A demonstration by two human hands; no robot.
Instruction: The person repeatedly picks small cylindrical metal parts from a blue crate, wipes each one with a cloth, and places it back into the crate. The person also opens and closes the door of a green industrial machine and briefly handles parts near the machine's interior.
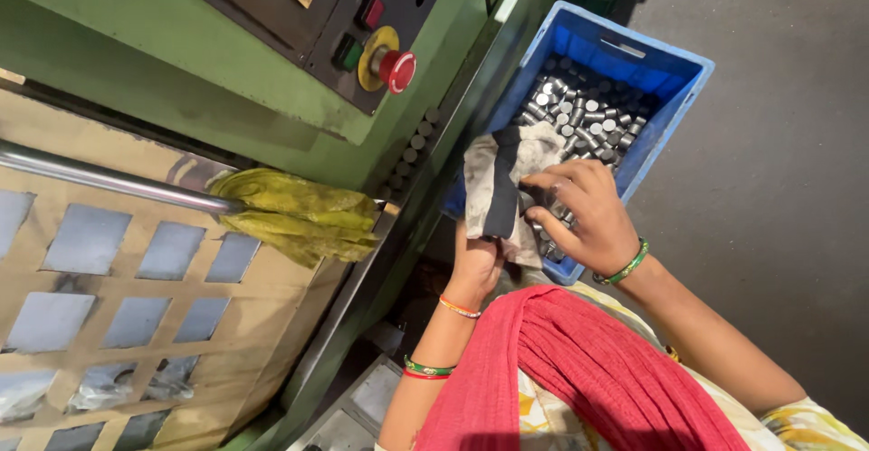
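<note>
A green machine housing (181,80) fills the upper left of the head view, carrying a dark control panel (362,8) with a red mushroom push-button (396,70) on a yellow collar. Below it, a brown perforated guard sheet (118,315) covers the machine's front, crossed by a polished steel bar (100,178) whose end is wrapped in a yellow-green rag (299,216). To the right, on the dark floor (778,189), stands a blue plastic crate (674,89) part-filled with small steel cylinders (588,116) lying at mixed angles. A dirty grey-white cloth (493,175) with a dark band hangs over the crate's near left corner, its long axis running roughly toward the person. The left hand (475,265) is closed on the cloth's lower edge from beneath, holding it up. The right hand (584,211) rests at the crate's near edge, fingers curled, fingertips against the cloth's right side and over the cylinders; whether it grips any cylinder cannot be told. The cloth lies between the two hands, directly ahead of the left and just left of the right; both are in contact with it. The cylinders sit immediately beyond the right hand, which is much the nearer to them.
</note>
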